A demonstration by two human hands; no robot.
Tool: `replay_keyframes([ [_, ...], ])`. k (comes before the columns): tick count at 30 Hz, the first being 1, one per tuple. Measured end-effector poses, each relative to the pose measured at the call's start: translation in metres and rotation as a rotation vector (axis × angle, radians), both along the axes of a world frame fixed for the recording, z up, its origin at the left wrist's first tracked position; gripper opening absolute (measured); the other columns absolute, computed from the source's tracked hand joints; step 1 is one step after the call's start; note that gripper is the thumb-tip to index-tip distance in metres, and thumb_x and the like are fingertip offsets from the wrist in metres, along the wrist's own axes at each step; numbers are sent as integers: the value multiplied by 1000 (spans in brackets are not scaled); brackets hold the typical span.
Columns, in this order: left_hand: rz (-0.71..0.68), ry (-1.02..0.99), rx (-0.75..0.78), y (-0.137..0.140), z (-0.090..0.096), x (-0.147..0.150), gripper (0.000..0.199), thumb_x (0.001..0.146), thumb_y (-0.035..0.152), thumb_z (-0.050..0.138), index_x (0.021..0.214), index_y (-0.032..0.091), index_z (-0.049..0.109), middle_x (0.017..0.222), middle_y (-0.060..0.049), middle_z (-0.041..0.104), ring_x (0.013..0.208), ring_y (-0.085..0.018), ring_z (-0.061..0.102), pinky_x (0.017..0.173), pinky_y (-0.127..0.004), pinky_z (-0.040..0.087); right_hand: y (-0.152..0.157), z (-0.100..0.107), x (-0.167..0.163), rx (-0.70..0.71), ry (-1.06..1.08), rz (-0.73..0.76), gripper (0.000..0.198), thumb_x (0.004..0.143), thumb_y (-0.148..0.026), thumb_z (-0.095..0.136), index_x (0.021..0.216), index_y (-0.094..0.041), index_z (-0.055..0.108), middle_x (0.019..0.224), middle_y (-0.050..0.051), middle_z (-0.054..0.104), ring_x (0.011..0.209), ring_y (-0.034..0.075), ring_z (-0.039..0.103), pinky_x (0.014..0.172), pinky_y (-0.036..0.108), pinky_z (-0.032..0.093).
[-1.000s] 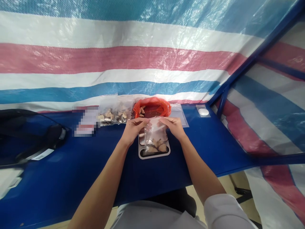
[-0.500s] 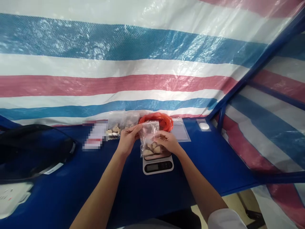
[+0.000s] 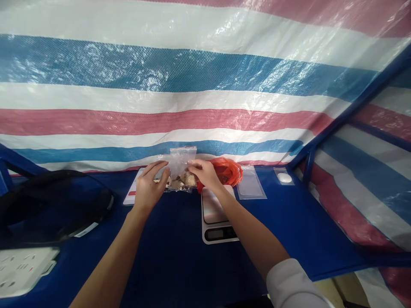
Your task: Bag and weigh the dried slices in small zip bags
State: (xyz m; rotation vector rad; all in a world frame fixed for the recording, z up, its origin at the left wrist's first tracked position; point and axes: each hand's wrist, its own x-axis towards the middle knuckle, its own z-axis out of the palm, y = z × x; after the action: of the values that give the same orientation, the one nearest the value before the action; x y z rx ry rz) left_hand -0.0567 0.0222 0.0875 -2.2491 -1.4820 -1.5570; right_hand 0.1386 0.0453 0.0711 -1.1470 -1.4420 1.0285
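At the back of the table, clear zip bags (image 3: 182, 162) of pale brown chunks lie together against the striped sheet. My left hand (image 3: 149, 188) is at their left side, fingers and thumb apart, nothing visibly gripped. My right hand (image 3: 207, 174) has its fingertips closed on the right edge of the nearest bag. Below my right forearm sits a white kitchen scale (image 3: 216, 209), its plate bare and its right part hidden by the arm. A red plastic bag (image 3: 233, 173) is bunched just behind the scale; what is inside it is unclear.
A flat clear bag (image 3: 252, 184) lies to the right, and a small bag with a white oval object (image 3: 284, 177) beyond it. A white card (image 3: 131, 194) is partly behind my left hand. On the left are a black strap-like item (image 3: 102, 214) and a white power strip (image 3: 25, 269).
The bag of chunks has gone from above the scale to the bags at the back left. My left hand has opened and come away from it; the scale plate is now uncovered.
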Motion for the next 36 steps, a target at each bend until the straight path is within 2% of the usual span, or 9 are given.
replay_keyframes([
  [4,10,133,101,7,-2,-9,28,96,34,55,111,17,71,119,-13,72,110,-26,68,101,-41,53,19,12,-35,109,-126,12,17,86,-16,66,99,-19,76,99,5,79,95,21,74,91,34,55],
  [10,13,328,55,22,-20,-22,35,97,31,49,123,15,66,128,-17,67,117,-31,64,100,-47,53,27,19,-62,82,-298,50,22,91,-18,64,110,-17,74,105,7,79,102,22,72,93,33,54],
  [14,23,387,-15,29,-35,-27,38,97,31,43,122,14,65,129,-19,66,121,-33,61,103,-50,50,20,24,-55,88,-437,81,26,92,-23,65,115,-17,74,112,7,78,109,25,71,97,35,53],
  [18,12,403,-84,34,-42,-25,40,96,34,42,119,12,66,127,-21,66,120,-35,61,104,-51,49,5,25,-35,189,-637,36,33,97,-28,57,125,-17,70,119,8,75,114,26,69,103,38,51],
  [20,1,408,-109,35,-44,-23,41,97,35,42,120,11,65,127,-22,65,121,-35,60,105,-52,47,-2,19,-26,274,-751,34,35,98,-26,54,129,-17,67,124,10,73,116,25,68,103,38,51],
  [23,-18,436,-126,37,-45,-20,44,98,35,40,124,9,63,134,-23,61,128,-36,56,108,-52,45,-9,2,-16,455,-916,86,33,99,-26,54,129,-17,66,142,12,61,135,26,54,111,41,46],
  [25,-39,461,-135,39,-46,-18,45,98,35,39,128,9,61,141,-23,57,133,-36,52,111,-53,43,-11,-9,-13,522,-1000,94,33,101,-29,51,127,-16,66,143,14,59,139,28,49,115,44,42],
  [29,-82,471,-156,43,-50,-18,44,98,35,39,132,14,59,146,-19,54,139,-35,47,113,-56,41,-10,-21,-10,559,-1017,84,37,103,-34,46,126,-13,66,140,16,61,141,30,47,119,44,36],
  [36,-103,448,-170,47,-53,-17,44,97,35,40,131,16,61,142,-18,58,135,-34,51,112,-55,43,-1,-25,-3,550,-951,129,32,101,-37,50,123,-21,67,140,11,62,136,27,52,119,44,37],
])
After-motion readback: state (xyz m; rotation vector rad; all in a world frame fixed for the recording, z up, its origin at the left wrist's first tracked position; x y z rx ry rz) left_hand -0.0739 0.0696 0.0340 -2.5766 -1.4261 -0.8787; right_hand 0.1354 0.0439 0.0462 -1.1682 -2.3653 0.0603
